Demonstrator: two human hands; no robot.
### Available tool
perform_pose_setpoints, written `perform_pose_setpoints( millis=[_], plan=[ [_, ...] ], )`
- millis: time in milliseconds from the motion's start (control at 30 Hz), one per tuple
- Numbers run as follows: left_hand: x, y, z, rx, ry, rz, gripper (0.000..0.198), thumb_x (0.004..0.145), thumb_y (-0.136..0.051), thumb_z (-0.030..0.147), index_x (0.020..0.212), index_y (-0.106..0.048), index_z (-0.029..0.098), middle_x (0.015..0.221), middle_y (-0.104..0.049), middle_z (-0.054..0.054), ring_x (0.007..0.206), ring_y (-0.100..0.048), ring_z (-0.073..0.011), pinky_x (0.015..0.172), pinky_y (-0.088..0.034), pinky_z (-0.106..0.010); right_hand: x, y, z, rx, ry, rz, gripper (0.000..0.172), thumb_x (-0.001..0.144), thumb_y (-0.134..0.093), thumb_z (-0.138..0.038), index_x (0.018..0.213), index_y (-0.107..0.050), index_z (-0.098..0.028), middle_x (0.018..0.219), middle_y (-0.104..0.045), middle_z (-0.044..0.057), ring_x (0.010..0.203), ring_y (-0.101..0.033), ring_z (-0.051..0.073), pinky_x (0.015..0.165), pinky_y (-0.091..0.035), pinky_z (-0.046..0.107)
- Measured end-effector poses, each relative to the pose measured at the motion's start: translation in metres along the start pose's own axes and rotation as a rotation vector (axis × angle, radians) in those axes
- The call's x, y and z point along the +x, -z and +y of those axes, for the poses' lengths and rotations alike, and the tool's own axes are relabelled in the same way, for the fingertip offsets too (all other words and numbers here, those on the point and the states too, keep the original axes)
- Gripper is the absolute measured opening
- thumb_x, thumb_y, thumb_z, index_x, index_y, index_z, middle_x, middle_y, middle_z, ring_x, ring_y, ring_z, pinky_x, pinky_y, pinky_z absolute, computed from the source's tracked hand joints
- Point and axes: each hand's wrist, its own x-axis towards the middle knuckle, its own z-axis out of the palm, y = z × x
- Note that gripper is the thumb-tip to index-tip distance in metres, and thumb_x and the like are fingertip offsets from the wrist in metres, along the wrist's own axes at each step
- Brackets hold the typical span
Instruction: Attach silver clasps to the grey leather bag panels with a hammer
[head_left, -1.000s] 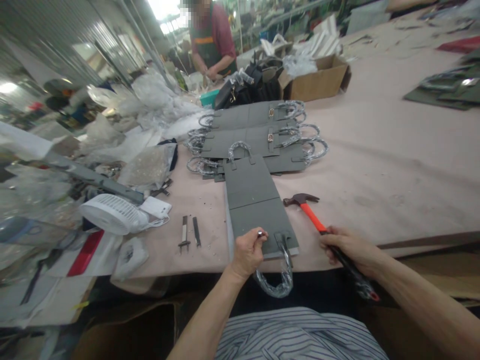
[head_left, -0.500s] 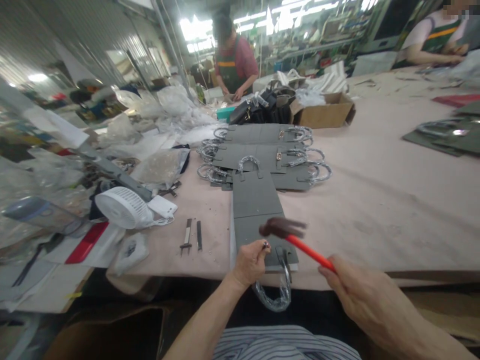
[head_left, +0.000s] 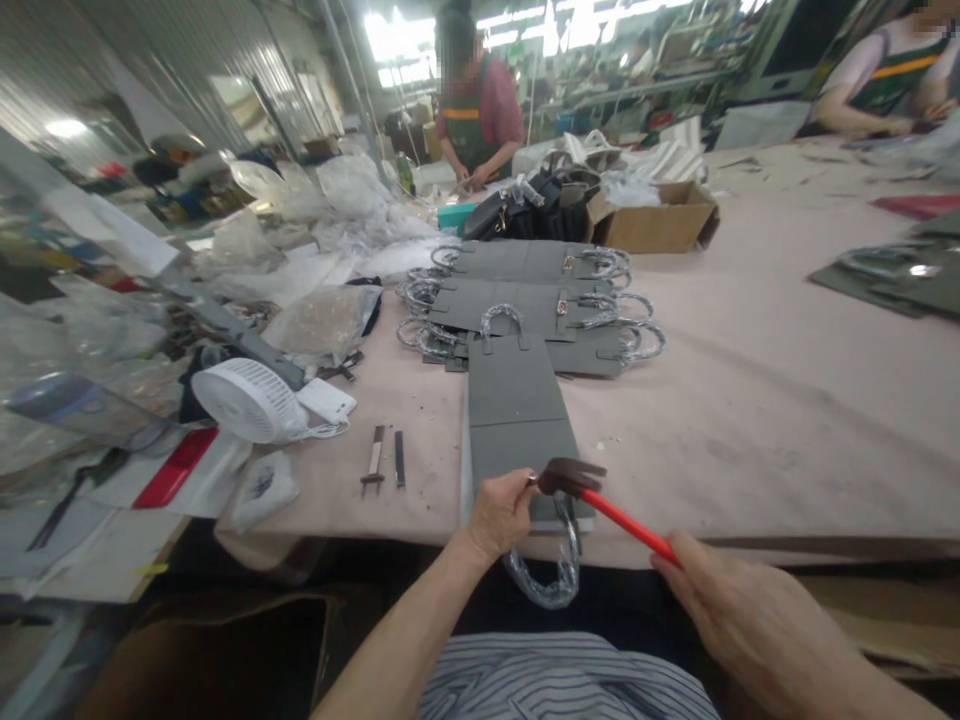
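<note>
A flat grey bag panel (head_left: pixel 517 415) lies lengthwise on the table, its plastic-wrapped handle (head_left: pixel 551 570) hanging over the near edge. My left hand (head_left: pixel 499 515) is closed in a pinch on a small metal piece at the panel's near edge. My right hand (head_left: pixel 742 615) grips the orange handle of a hammer (head_left: pixel 581 485). The dark hammer head rests right at the metal piece, beside my left fingertips.
A stack of grey panels (head_left: pixel 532 310) with wrapped handles lies behind. Two small metal punches (head_left: pixel 384 458), a white fan (head_left: pixel 244 402) and plastic bags sit at left. A cardboard box (head_left: pixel 652 218) and black bags stand further back. People work at the far side.
The hammer rose from lying on the table at right, swung over the panel, and its head has come down onto the piece pinched in my left hand. The camera tilted up.
</note>
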Motion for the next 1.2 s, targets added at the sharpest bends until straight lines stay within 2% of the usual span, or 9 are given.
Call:
perform_pose_setpoints(
  millis=[167, 300, 467, 533, 633, 800, 967, 1133, 1200],
  plan=[
    [0.001, 0.0, 0.003, 0.008, 0.028, -0.008, 0.019, 0.097, -0.049, 0.021, 0.09, -0.066, 0.018, 0.08, -0.074, -0.007, 0.073, -0.072, -0.0172, 0.07, -0.057, -0.025, 0.004, -0.013, 0.027, -0.057, -0.041, -0.127, 0.028, 0.095, -0.042, -0.047, 0.079, -0.049, -0.025, 0.048, -0.052, 0.0, 0.039, -0.047, 0.018, 0.049, -0.019, 0.033],
    [0.002, 0.0, 0.004, -0.005, 0.014, -0.014, 0.019, 0.098, -0.048, 0.021, 0.092, -0.065, 0.018, 0.081, -0.074, -0.007, 0.073, -0.073, -0.0172, 0.071, -0.058, -0.025, 0.026, -0.037, 0.056, 0.052, -0.155, -0.172, 0.031, 0.096, -0.035, -0.044, 0.074, -0.046, -0.025, 0.052, -0.055, 0.002, 0.048, -0.055, 0.02, 0.053, -0.031, 0.03],
    [0.002, 0.001, 0.005, 0.019, 0.028, -0.008, 0.021, 0.1, -0.046, 0.025, 0.095, -0.065, 0.019, 0.082, -0.075, -0.007, 0.074, -0.073, -0.0172, 0.071, -0.058, -0.026, 0.056, -0.069, 0.069, -0.087, -0.192, -0.066, 0.031, 0.099, -0.032, -0.036, 0.087, -0.056, -0.021, 0.064, -0.061, 0.007, 0.058, -0.061, 0.025, 0.056, -0.04, 0.033],
    [0.001, 0.001, 0.006, 0.022, 0.029, -0.01, 0.021, 0.1, -0.046, 0.025, 0.095, -0.065, 0.019, 0.082, -0.074, -0.007, 0.075, -0.073, -0.0172, 0.071, -0.058, -0.026, 0.063, -0.076, 0.061, -0.14, -0.168, 0.006, 0.032, 0.099, -0.034, -0.034, 0.103, -0.06, -0.016, 0.089, -0.069, 0.015, 0.075, -0.066, 0.028, 0.065, -0.047, 0.037],
    [0.0, 0.002, 0.009, 0.03, 0.036, -0.025, 0.02, 0.1, -0.047, 0.024, 0.097, -0.065, 0.019, 0.082, -0.074, -0.006, 0.074, -0.073, -0.0171, 0.07, -0.058, -0.026, 0.066, -0.086, 0.033, -0.092, -0.004, 0.139, 0.034, 0.097, -0.043, -0.032, 0.12, -0.059, -0.013, 0.124, -0.063, 0.02, 0.105, -0.063, 0.032, 0.087, -0.051, 0.045],
    [0.001, 0.001, 0.008, 0.016, 0.061, -0.03, 0.022, 0.1, -0.046, 0.025, 0.1, -0.067, 0.019, 0.087, -0.076, -0.007, 0.079, -0.073, -0.0176, 0.075, -0.058, -0.027, 0.055, -0.117, -0.024, 0.078, 0.263, 0.156, 0.042, 0.088, -0.059, -0.027, 0.129, -0.059, -0.016, 0.132, -0.06, 0.017, 0.122, -0.055, 0.034, 0.102, -0.048, 0.052],
    [0.006, 0.002, 0.018, -0.045, 0.28, 0.087, 0.031, 0.1, -0.046, 0.03, 0.08, -0.066, 0.019, 0.072, -0.073, -0.003, 0.065, -0.069, -0.0152, 0.063, -0.057, -0.023, 0.047, -0.137, -0.038, 0.127, 0.214, 0.103, 0.053, 0.081, -0.057, -0.014, 0.134, -0.056, -0.013, 0.141, -0.054, 0.019, 0.133, -0.046, 0.036, 0.11, -0.043, 0.056],
    [0.011, 0.015, 0.047, 0.008, -0.167, -0.065, 0.026, 0.098, -0.046, 0.024, 0.094, -0.072, 0.022, 0.084, -0.077, -0.008, 0.076, -0.074, -0.0187, 0.073, -0.06, -0.028, 0.046, -0.14, -0.032, 0.187, 0.24, 0.077, 0.054, 0.082, -0.051, -0.012, 0.135, -0.054, -0.013, 0.142, -0.052, 0.019, 0.138, -0.042, 0.036, 0.112, -0.041, 0.058],
    [0.019, 0.029, 0.043, 0.087, -0.123, 0.0, 0.021, 0.097, -0.05, 0.022, 0.094, -0.071, 0.021, 0.086, -0.077, -0.008, 0.077, -0.074, -0.0187, 0.073, -0.059, -0.027, 0.044, -0.142, -0.034, 0.199, 0.198, 0.095, 0.058, 0.079, -0.051, -0.01, 0.137, -0.051, -0.015, 0.145, -0.049, 0.02, 0.139, -0.04, 0.037, 0.111, -0.042, 0.059]
  ],
)
